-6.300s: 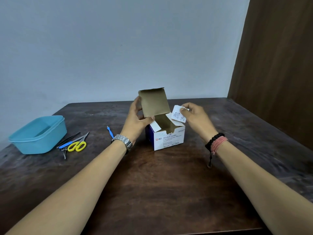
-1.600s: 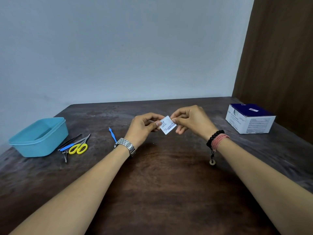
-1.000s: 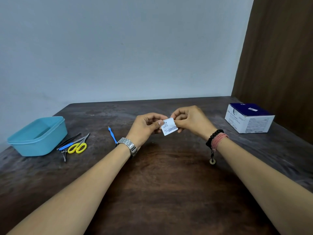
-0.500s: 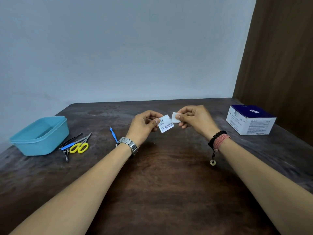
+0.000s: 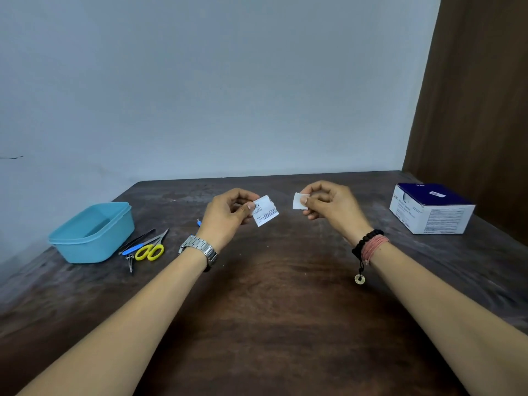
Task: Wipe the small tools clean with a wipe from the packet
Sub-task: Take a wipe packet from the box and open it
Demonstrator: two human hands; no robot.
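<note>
Head view: a dark table (image 5: 271, 295); a box (image 5: 428, 208) at its right edge, a blue tub (image 5: 91, 234) and tools (image 5: 144, 247) at its left. Above mid-table, the left hand (image 5: 228, 217) pinches the torn, printed packet (image 5: 265, 210); the right hand (image 5: 328, 204) pinches the plain white wipe (image 5: 298, 202).

Dark wooden table (image 5: 274, 310), pretty worn and streaky on top. Over on the left there's a light blue plastic tub (image 5: 91, 234), rounded corners, sitting open with what looks like nothing much inside, though the angle makes it hard to say for sure. Way across on the right side is a white cardboard box (image 5: 431, 208) with a dark blue top and small print on its sides, closed up. Behind the table is a plain pale grey-blue wall (image 5: 214, 81), and a brown wood-grain panel (image 5: 480, 95) runs up the right edge.
</note>
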